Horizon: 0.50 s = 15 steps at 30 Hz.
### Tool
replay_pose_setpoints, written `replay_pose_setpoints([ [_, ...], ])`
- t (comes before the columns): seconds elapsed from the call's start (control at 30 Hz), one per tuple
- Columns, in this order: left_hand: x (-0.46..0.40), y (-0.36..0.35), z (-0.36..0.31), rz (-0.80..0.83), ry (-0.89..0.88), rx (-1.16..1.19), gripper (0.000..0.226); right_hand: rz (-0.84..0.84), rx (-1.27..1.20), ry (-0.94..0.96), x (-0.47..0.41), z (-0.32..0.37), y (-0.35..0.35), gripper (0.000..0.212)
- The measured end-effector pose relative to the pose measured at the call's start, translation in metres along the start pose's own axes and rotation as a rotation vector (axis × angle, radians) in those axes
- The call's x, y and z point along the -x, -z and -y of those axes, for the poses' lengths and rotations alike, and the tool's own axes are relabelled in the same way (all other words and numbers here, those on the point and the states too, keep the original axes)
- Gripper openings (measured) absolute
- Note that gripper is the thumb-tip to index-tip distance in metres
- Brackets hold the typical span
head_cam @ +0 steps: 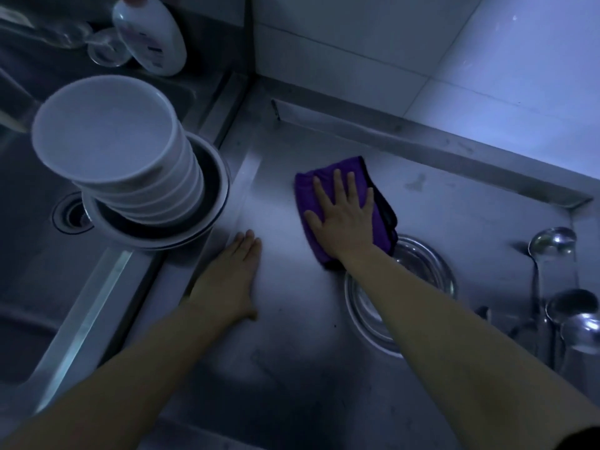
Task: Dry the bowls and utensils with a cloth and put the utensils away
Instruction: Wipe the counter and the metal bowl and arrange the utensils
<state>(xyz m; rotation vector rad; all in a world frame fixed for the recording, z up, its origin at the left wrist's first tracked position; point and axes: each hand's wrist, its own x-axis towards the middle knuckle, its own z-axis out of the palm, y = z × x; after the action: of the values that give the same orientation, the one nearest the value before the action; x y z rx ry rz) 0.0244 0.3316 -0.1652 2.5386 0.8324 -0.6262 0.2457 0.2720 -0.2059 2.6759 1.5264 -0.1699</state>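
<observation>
My right hand [344,216] lies flat, fingers spread, pressing a folded purple cloth [306,193] onto the steel counter [285,336]. My left hand [233,277] rests flat on the counter with fingers together, holding nothing. A stack of several white bowls [107,131] sits tilted in a metal basin [214,196] at the sink's edge. Just right of the cloth a shiny metal bowl [431,274] sits on the counter, partly hidden under my right forearm. Metal ladles [552,243] stand at the far right.
A steel sink with a drain [69,216] lies at the left. A white bottle [149,37] and clear glassware [107,50] stand behind it. A raised steel ledge [454,147] and tiled wall bound the counter at the back.
</observation>
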Motion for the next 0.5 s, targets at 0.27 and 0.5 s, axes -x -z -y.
replay_pose_setpoints([
  [0.27,0.051,-0.022,-0.001,-0.346,0.067,-0.010,0.088,0.041,-0.003,0.267,0.116,0.052,-0.011,0.070],
  [0.5,0.077,-0.043,0.002,-0.242,0.081,0.035,0.067,0.041,-0.041,0.478,0.209,0.058,-0.024,0.070],
])
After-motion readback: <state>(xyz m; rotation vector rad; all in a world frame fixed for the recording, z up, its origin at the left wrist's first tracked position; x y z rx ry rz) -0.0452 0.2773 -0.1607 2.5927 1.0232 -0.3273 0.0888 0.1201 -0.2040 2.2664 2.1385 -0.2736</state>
